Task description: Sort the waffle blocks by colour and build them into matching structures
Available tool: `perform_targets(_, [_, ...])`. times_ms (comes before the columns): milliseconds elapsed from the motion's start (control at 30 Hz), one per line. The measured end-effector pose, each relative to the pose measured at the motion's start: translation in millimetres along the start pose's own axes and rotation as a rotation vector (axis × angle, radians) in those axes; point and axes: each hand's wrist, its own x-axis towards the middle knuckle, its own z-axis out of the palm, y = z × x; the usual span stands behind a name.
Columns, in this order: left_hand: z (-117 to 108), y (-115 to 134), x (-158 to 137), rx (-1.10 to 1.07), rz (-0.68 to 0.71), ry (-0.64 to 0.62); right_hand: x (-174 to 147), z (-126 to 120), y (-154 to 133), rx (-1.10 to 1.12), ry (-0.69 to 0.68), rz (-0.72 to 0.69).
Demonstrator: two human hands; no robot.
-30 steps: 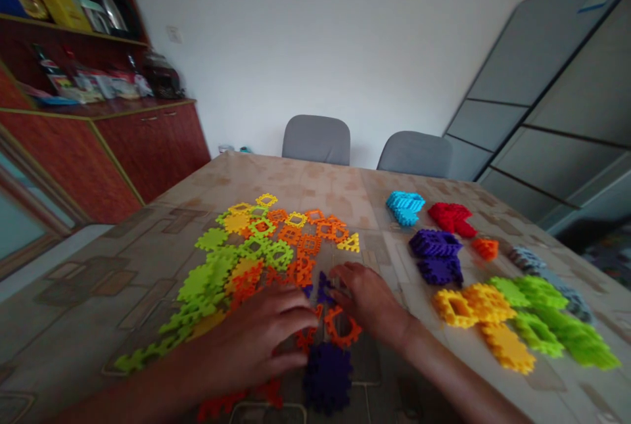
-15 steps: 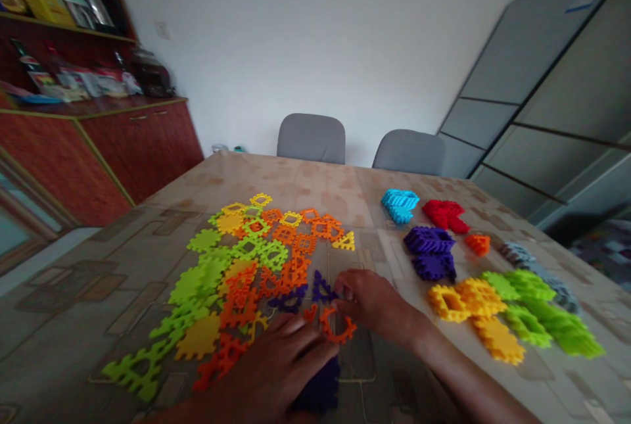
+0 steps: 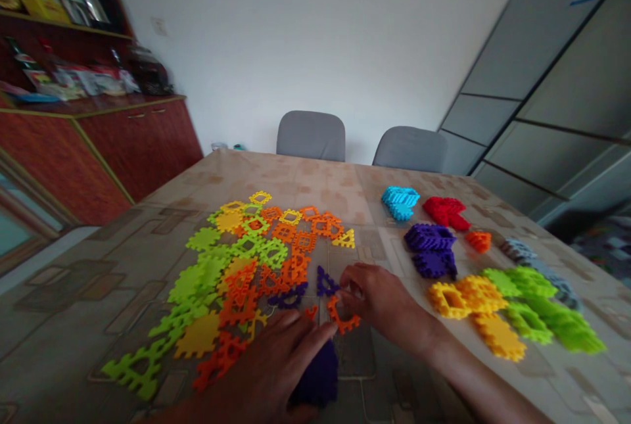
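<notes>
On the near side of the desk point(image 3: 148, 240), an orange ring piece point(image 3: 334, 311) is pinched by the fingers of the right hand point(image 3: 379, 296); a purple piece point(image 3: 320, 376) is partly covered by the left hand point(image 3: 269, 359), whose grip cannot be told. Bottles point(image 3: 25, 61) are held in the cabinet point(image 3: 140, 154).

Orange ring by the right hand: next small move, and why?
Probably lift the orange ring with the right hand: that hand is at its edge, and over to the right an orange stack and purple stack sit grouped by colour.
</notes>
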Motion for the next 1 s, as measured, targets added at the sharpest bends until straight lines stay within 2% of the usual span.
perform_targets(100, [0, -1, -1, -0.023, -0.016, 0.019, -13, -4, 11, 0.094, 0.038, -0.047])
perform_targets(200, [-3, -3, 3, -0.034, -0.025, 0.079, -29, -22, 36, 0.154, 0.104, -0.029])
perform_targets(233, [-5, -4, 6, -0.027, -0.010, 0.114, -34, -32, 47, 0.175, 0.160, -0.017])
perform_targets(333, [-17, -1, 26, 0.020, 0.091, 0.249, -51, -68, 81, 0.192, 0.465, 0.035])
perform_targets(400, [-29, 6, 48, 0.064, 0.176, 0.352, -59, -85, 100, 0.187, 0.559, 0.090])
perform_targets(500, [-48, 26, 93, 0.129, 0.262, 0.440, -64, -89, 121, 0.207, 0.476, 0.114])
perform_targets(600, [-55, 53, 143, 0.175, 0.307, 0.451, -64, -79, 140, 0.239, 0.436, 0.140])
perform_targets(700, [-48, 80, 189, 0.229, 0.354, 0.445, -65, -74, 159, 0.182, 0.533, 0.220])
perform_targets(800, [-33, 101, 222, 0.284, 0.358, 0.437, -69, -75, 174, 0.112, 0.616, 0.306])
perform_targets(1000, [-12, 117, 251, 0.377, 0.314, 0.424, -73, -78, 181, 0.091, 0.605, 0.335])
